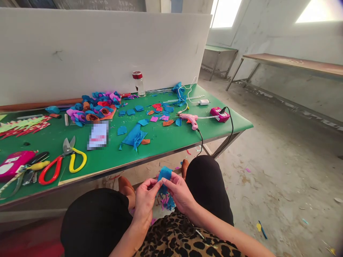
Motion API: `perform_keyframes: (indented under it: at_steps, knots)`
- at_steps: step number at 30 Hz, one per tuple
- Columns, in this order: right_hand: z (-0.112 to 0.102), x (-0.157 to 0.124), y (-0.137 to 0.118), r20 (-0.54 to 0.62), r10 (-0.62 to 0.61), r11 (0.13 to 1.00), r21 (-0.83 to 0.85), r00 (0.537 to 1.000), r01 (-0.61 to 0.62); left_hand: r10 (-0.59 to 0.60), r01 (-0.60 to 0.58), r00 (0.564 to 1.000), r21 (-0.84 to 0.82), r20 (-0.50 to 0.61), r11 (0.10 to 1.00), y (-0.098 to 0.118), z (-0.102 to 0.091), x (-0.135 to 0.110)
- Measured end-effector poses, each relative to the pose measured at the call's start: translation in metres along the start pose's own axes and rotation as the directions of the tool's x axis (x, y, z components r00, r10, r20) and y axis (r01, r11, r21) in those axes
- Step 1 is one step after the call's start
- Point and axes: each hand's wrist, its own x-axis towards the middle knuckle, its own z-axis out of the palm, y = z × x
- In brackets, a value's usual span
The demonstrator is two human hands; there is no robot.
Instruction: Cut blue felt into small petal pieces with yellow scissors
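Above my lap, between my knees, a small piece of blue crepe paper (165,173) is pinched in both hands. My left hand (147,196) has thumb and forefinger closed at the paper's lower left edge. My right hand (178,191) grips its right side, thumb in front and fingers behind. The thumb tips nearly meet. On the green table (171,137) ahead lie several cut blue paper pieces (130,112), a larger blue sheet (134,135) and a pink glue gun (190,119). Finished-looking paper flowers (93,107) are heaped farther left.
Red-and-yellow-handled scissors (64,157) lie near the front edge. A pink power block (220,114) with a black cord (230,130) sits at the right. A red-lidded jar (138,84) stands before a white board (107,50). Scraps litter the floor.
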Motion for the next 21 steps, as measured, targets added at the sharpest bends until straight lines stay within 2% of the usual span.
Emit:
perform_keyframes:
  at_steps: [6, 9, 11, 12, 14, 16, 17, 21]
  knots:
    - [-0.006, 0.006, 0.004, -0.025, 0.024, 0.999, -0.041, 0.999, -0.025, 0.027, -0.027, 1.0, 0.059, -0.004, 0.998, -0.007, 0.0, 0.0]
    - [-0.009, 0.006, 0.001, -0.041, 0.042, 0.997, -0.063, 0.998, -0.045, 0.043, -0.043, 0.999, 0.092, 0.005, 0.995, 0.0, -0.011, 0.004]
    - [-0.01, 0.005, -0.003, -0.025, 0.052, 0.996, -0.068, 0.998, -0.053, 0.075, -0.072, 0.997, 0.105, -0.032, 0.992, 0.008, -0.019, 0.009]
    - [-0.009, 0.004, -0.005, -0.006, 0.061, 0.995, -0.074, 0.998, -0.062, 0.078, -0.075, 0.997, 0.113, -0.016, 0.991, 0.013, -0.022, 0.011]
    - [-0.007, 0.002, -0.007, 0.04, 0.089, 0.992, -0.091, 0.995, -0.085, 0.026, -0.043, 0.992, 0.13, 0.127, 0.991, 0.023, -0.027, 0.016]
    - [-0.004, 0.0, -0.007, 0.087, 0.124, 0.986, -0.12, 0.989, -0.113, -0.059, 0.015, 0.95, 0.146, 0.307, 0.989, 0.03, -0.028, 0.019]
    - [-0.003, -0.001, -0.006, 0.104, 0.141, 0.982, -0.138, 0.985, -0.126, -0.092, 0.04, 0.928, 0.151, 0.36, 0.988, 0.032, -0.027, 0.02]
    - [-0.004, -0.003, -0.004, 0.105, 0.212, 0.963, -0.19, 0.972, -0.19, -0.114, 0.07, 0.927, 0.133, 0.357, 0.989, 0.032, -0.023, 0.022]
